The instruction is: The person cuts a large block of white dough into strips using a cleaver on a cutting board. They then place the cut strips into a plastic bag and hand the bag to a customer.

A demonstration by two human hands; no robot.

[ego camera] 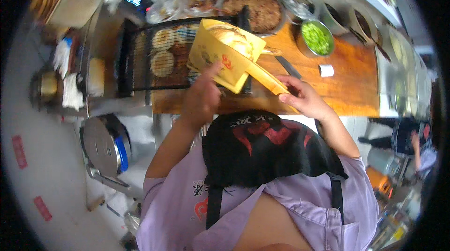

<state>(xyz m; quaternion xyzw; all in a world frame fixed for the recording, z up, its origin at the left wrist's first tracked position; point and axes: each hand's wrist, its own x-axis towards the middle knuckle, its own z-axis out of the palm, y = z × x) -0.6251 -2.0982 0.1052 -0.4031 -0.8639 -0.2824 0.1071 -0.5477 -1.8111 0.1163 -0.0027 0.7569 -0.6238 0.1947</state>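
My right hand (pixel 306 99) grips a long yellow handle (pixel 269 80), probably wooden, over the cutting board's front part. At the handle's far end is a yellow paper bag (pixel 209 48) with red and dark print. A browned flatbread (pixel 230 38) shows in the bag's open mouth. My left hand (pixel 204 94) is blurred, with a finger against or just before the printed side of the bag; whether it grips is unclear. Behind the bag, a black wire rack (pixel 139 57) holds several round flatbreads (pixel 162 63). A dark flat blade (pixel 288 67) lies on the wooden cutting board (pixel 351 89).
A metal bowl of chopped meat (pixel 253 8) stands at the back, with a metal pot of chopped greens (pixel 316 38) to its right. A small white cylinder (pixel 326 70) lies on the board. Far right, a co-worker (pixel 415 138) is visible. A round metal appliance (pixel 102 145) sits lower left.
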